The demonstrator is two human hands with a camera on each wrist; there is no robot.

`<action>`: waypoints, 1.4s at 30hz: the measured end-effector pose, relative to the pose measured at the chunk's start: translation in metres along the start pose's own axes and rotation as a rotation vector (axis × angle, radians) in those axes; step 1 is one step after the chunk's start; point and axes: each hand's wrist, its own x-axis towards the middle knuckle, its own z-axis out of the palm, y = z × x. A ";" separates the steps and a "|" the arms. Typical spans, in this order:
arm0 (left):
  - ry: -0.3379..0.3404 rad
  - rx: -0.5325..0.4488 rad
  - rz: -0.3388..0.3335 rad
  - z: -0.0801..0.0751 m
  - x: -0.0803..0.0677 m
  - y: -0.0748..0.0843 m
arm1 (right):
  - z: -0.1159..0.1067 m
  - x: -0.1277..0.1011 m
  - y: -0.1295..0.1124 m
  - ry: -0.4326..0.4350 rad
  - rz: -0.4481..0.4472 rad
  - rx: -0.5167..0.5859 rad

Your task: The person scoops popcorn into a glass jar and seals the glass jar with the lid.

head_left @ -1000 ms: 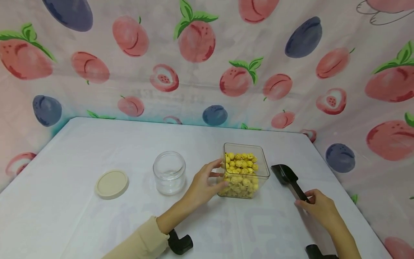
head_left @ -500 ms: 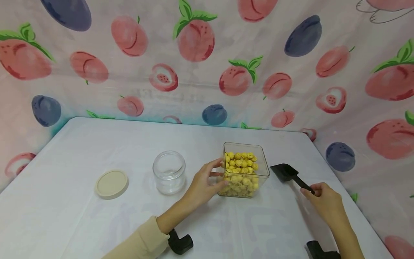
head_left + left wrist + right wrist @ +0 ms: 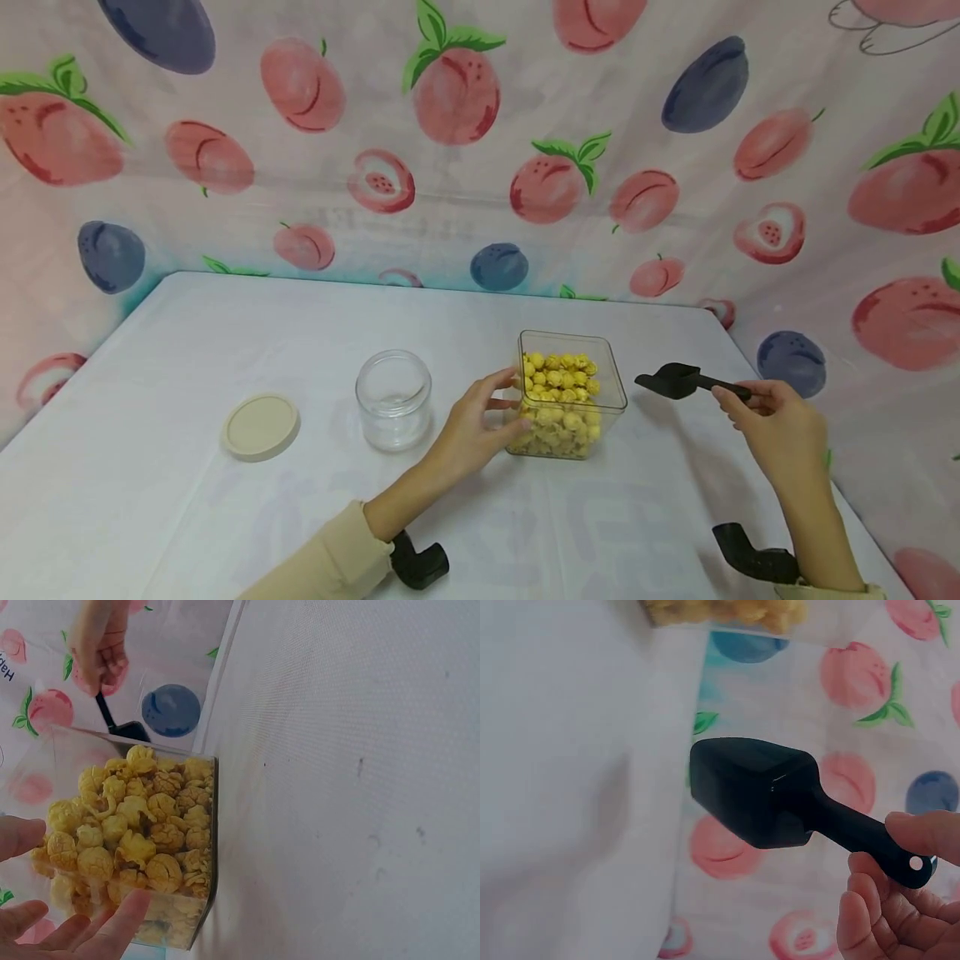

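Observation:
In the head view a clear square container (image 3: 611, 408) stands on the table, filled partway with yellow popcorn (image 3: 566, 379). My left hand (image 3: 468, 429) rests at its left side, thumb and fairly straight fingers spread against the wall. The left wrist view shows the fingers (image 3: 120, 926) close up beside the popcorn. To the right of the container, my right hand (image 3: 787, 429) grips a black scoop (image 3: 675, 381) by the end of its handle. The scoop hangs above the table with its bowl pointing left. In the right wrist view, thumb and fingers pinch the handle (image 3: 862, 836).
An open clear jar (image 3: 393, 400) stands left of the container. Farther left lies a round cream lid (image 3: 260, 427). Black curved pieces (image 3: 420, 565) sit by both wrists. A fruit-print cloth (image 3: 450, 208) hangs behind the white table (image 3: 337, 317).
My right hand has lifted the black scoop off the table, raising its handle upward and to the right. The left hand and the container have stayed in place.

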 end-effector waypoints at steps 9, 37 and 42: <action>0.002 -0.005 -0.005 0.000 0.000 0.000 | -0.016 0.007 -0.041 0.048 0.035 0.034; 0.014 -0.033 -0.033 0.000 0.001 0.001 | -0.006 -0.003 -0.093 0.254 -0.100 0.472; 0.014 -0.031 -0.037 0.000 0.001 0.001 | -0.004 -0.005 -0.094 0.230 -0.129 0.444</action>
